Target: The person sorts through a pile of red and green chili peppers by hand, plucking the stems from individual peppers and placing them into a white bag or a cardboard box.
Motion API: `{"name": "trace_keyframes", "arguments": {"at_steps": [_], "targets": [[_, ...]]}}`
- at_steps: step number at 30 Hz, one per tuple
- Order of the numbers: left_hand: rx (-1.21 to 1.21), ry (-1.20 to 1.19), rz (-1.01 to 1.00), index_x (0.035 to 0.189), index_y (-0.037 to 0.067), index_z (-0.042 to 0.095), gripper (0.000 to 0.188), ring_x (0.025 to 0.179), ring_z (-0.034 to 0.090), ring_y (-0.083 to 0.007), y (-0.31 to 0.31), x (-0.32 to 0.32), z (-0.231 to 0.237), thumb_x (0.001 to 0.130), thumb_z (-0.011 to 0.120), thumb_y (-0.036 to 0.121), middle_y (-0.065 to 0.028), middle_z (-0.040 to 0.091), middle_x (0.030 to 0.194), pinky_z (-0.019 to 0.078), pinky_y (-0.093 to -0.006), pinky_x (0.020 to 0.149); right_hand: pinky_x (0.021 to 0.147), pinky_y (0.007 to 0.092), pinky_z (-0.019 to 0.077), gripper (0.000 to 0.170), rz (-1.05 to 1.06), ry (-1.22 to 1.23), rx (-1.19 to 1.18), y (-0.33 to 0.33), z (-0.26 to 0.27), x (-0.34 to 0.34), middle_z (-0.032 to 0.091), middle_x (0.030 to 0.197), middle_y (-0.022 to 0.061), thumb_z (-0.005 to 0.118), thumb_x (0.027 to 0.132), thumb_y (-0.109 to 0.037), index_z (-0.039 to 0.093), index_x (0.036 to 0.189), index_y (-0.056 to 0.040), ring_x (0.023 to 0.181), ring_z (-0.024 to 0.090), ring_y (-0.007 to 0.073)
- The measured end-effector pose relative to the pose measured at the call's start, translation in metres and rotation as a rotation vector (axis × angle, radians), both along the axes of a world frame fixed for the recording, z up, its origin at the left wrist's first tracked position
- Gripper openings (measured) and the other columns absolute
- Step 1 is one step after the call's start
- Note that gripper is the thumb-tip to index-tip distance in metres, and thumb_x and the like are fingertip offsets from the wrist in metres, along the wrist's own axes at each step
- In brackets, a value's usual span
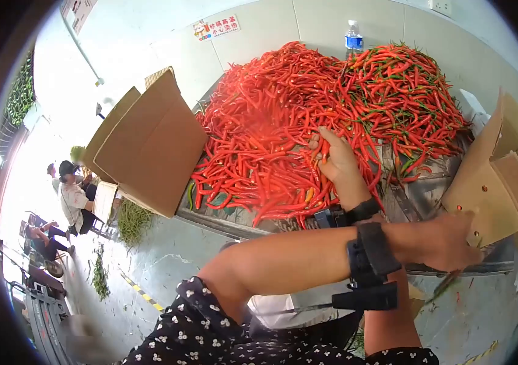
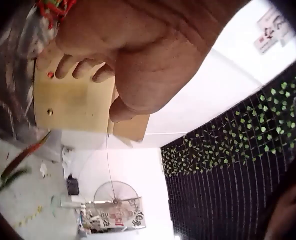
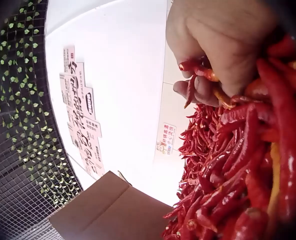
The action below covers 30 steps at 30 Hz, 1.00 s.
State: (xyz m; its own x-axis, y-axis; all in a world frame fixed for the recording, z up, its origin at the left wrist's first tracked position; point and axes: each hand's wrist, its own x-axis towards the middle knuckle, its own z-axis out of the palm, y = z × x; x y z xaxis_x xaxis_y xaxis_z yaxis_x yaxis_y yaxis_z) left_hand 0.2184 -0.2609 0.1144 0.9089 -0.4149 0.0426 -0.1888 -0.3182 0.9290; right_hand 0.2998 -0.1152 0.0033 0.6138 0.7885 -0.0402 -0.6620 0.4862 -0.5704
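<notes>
My left arm crosses over the right one. The left hand [image 1: 444, 243], blurred in the head view, is beside the right-hand cardboard box [image 2: 73, 105]. Its fingers hang loosely apart in the left wrist view, with nothing between them. Below it, a red chili pepper with a green end [image 2: 25, 157] shows blurred over the floor. My right hand [image 1: 337, 159] is at the big pile of red chili peppers [image 1: 259, 134]. Several chili peppers [image 3: 203, 70] are held in its curled fingers. Part of that grip is hidden by the palm.
A second heap with green stems [image 1: 399, 97] lies at the back right, by a water bottle [image 1: 353, 38]. Another cardboard box [image 1: 149, 146] stands at the table's left end. People [image 1: 73, 198] sit farther left, near a heap of green stems [image 1: 132, 222] on the floor.
</notes>
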Motion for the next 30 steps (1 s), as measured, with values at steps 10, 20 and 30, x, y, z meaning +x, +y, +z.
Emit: {"name": "trace_keyframes", "arguments": {"at_steps": [10, 20, 30], "targets": [[0.277, -0.268, 0.728, 0.097, 0.004, 0.062, 0.024, 0.081, 0.06, -0.019, 0.241, -0.003, -0.02, 0.078, 0.06, 0.018, -0.0113, 0.063, 0.088, 0.0477, -0.0317, 0.075, 0.045, 0.0252, 0.0377, 0.013, -0.034, 0.025, 0.029, -0.002, 0.009, -0.006, 0.052, 0.066, -0.0001, 0.055, 0.088, -0.021, 0.052, 0.081, -0.0106, 0.054, 0.049, 0.0114], [0.834, -0.224, 0.628, 0.109, 0.007, 0.058, 0.04, 0.099, 0.054, -0.0299, 0.32, 0.006, -0.056, 0.07, 0.06, 0.015, -0.0153, 0.058, 0.105, 0.0438, -0.0378, 0.086, 0.053, 0.0266, 0.0397, 0.007, 0.04, 0.036, 0.213, -0.007, 0.002, 0.006, 0.048, 0.073, 0.0013, 0.046, 0.092, -0.017, 0.044, 0.092, -0.0102, 0.061, 0.048, 0.0119], [0.772, 0.038, 0.28, 0.097, 0.005, 0.062, 0.034, 0.08, 0.061, -0.0275, 0.292, -0.011, -0.044, 0.064, 0.06, 0.012, -0.0149, 0.064, 0.089, 0.0477, -0.0366, 0.069, 0.054, 0.024, 0.0371, 0.008, -0.022, 0.104, 0.172, -0.007, 0.004, 0.007, 0.046, 0.07, 0.0017, 0.047, 0.09, -0.016, 0.046, 0.088, -0.0085, 0.059, 0.043, 0.0125]]}}
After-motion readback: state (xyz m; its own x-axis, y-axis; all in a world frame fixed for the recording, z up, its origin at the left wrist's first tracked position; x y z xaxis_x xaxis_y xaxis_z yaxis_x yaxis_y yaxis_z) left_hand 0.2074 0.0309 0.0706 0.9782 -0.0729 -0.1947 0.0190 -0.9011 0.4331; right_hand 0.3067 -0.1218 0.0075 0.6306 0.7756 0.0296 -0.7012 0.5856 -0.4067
